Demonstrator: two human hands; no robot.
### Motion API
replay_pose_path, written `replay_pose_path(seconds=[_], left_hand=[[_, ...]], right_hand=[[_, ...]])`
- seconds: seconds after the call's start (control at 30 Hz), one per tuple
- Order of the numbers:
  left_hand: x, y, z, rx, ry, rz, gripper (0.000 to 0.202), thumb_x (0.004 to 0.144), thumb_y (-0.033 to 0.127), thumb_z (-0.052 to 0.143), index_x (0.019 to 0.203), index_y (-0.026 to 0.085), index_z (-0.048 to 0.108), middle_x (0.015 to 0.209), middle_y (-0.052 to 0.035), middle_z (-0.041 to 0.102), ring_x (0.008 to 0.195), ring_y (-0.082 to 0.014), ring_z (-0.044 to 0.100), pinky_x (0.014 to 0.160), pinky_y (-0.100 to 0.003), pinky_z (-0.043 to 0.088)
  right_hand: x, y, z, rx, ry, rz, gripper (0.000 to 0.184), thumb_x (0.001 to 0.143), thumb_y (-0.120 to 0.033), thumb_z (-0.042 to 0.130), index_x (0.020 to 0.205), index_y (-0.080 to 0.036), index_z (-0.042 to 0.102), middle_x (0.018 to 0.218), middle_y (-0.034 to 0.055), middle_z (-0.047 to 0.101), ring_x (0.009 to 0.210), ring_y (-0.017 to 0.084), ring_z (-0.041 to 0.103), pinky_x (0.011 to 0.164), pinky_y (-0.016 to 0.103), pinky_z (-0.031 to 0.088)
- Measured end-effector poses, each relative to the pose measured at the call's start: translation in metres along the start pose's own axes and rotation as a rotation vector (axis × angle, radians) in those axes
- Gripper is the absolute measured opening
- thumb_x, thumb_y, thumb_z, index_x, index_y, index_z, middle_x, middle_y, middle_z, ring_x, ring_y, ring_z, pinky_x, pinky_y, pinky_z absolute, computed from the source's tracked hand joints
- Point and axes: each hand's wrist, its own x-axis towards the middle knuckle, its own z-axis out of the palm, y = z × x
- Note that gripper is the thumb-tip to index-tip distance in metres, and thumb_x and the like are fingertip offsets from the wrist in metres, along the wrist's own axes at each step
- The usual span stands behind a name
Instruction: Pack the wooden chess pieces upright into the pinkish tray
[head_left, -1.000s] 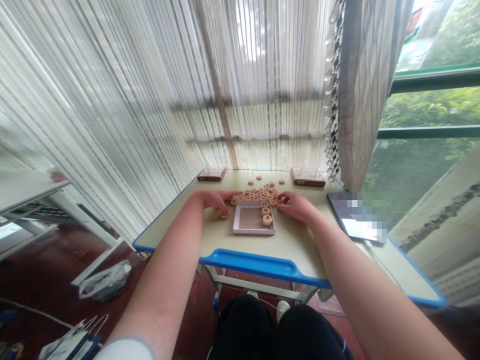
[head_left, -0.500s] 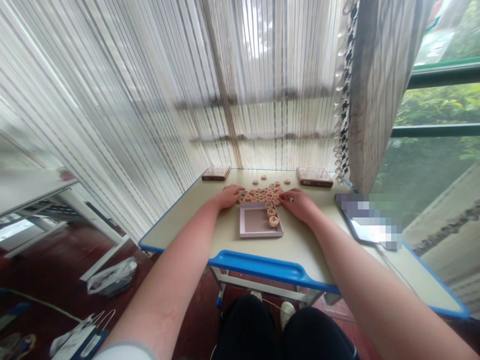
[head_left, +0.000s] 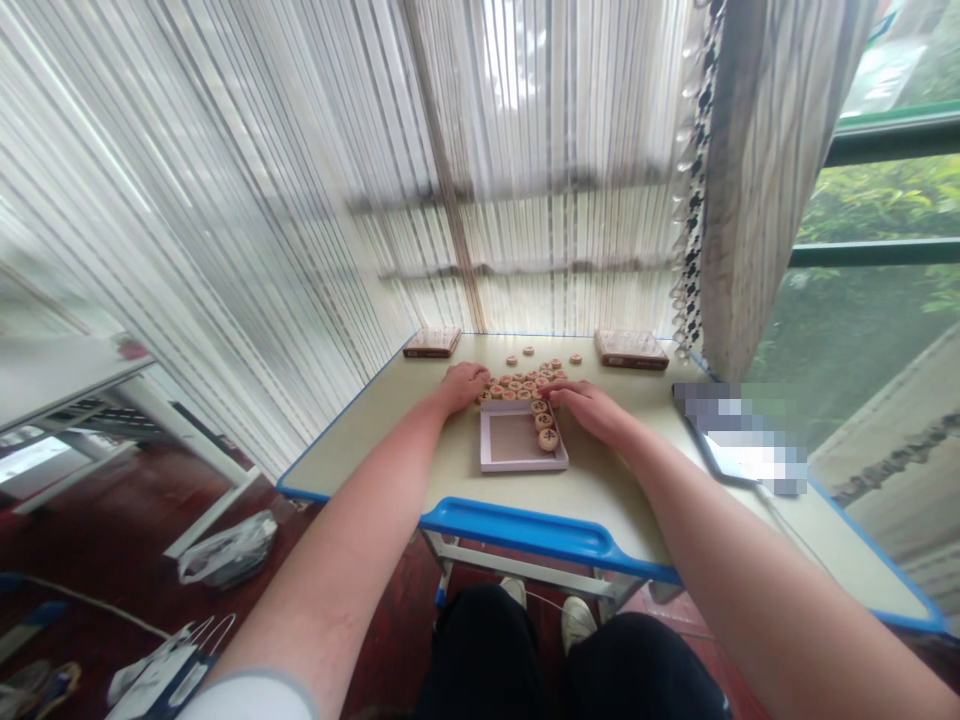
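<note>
Round wooden Chinese chess pieces with red and black characters lie in a close cluster mid-table. My left hand rests at the cluster's left edge, fingers loosely stretched against the outer pieces. From the right, my right hand reaches over the cluster's near right side; its fingers are stretched out and hide some pieces. A shallow, pale lilac box sits just in front of the cluster. Along its right wall lies a row of black-lettered pieces, the nearest chess piece close to the front corner.
Two flat boxes stand at the back, a left box and a right box. A few loose pieces lie behind the cluster. A tablet-like device with a cable lies right. A blue tray edge borders the table's front.
My right hand has moved left, from the cluster's right edge to over its near right pieces, and its fingers have straightened. My left hand stays at the left edge.
</note>
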Motion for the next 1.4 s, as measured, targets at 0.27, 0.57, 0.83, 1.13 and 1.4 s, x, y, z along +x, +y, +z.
replay_pose_path(seconds=[0.27,0.57,0.83,1.13,1.4], left_hand=[[-0.001,0.001,0.0,-0.004,-0.04,0.003,0.039,0.088,0.036,0.035,0.106,0.016,0.064,0.111,-0.0112,0.063,0.111,-0.0223,0.051,0.099,-0.036,0.034],[0.001,-0.002,-0.005,-0.538,0.07,-0.339,0.035,0.074,0.009,0.044,0.106,0.011,0.059,0.102,-0.0107,0.065,0.081,-0.0156,0.063,0.065,-0.024,0.05],[0.007,-0.015,0.001,-0.584,0.115,-0.334,0.035,0.064,0.001,0.046,0.093,0.011,0.062,0.097,-0.0087,0.067,0.083,-0.0147,0.064,0.068,-0.022,0.052],[-0.001,-0.002,-0.005,-0.472,0.082,-0.255,0.033,0.065,0.004,0.045,0.092,0.012,0.064,0.092,-0.0079,0.069,0.082,-0.0152,0.064,0.067,-0.023,0.052],[-0.002,0.008,-0.003,-0.529,0.122,-0.262,0.036,0.07,0.005,0.045,0.103,0.012,0.058,0.1,-0.0092,0.067,0.086,-0.0154,0.063,0.07,-0.025,0.053]], right_hand=[[-0.004,-0.004,-0.001,0.071,-0.056,-0.009,0.03,0.079,-0.035,0.05,0.095,-0.019,0.07,0.103,0.0043,0.068,0.098,0.019,0.059,0.091,0.031,0.04],[0.006,0.01,-0.005,-0.156,0.221,0.008,0.033,0.072,-0.014,0.046,0.094,-0.018,0.07,0.101,0.0053,0.067,0.096,0.018,0.059,0.086,0.027,0.042],[0.013,0.03,-0.013,-0.404,0.312,0.212,0.038,0.069,-0.012,0.048,0.103,-0.015,0.065,0.09,0.0079,0.069,0.084,0.021,0.061,0.074,0.028,0.044],[0.012,0.035,-0.018,-0.352,0.423,0.29,0.047,0.065,-0.007,0.048,0.108,-0.015,0.063,0.094,0.0091,0.068,0.088,0.023,0.061,0.074,0.029,0.044],[0.014,0.039,-0.014,-0.342,0.345,0.174,0.046,0.066,-0.008,0.048,0.108,-0.016,0.066,0.101,0.0081,0.068,0.1,0.021,0.058,0.089,0.029,0.042]])
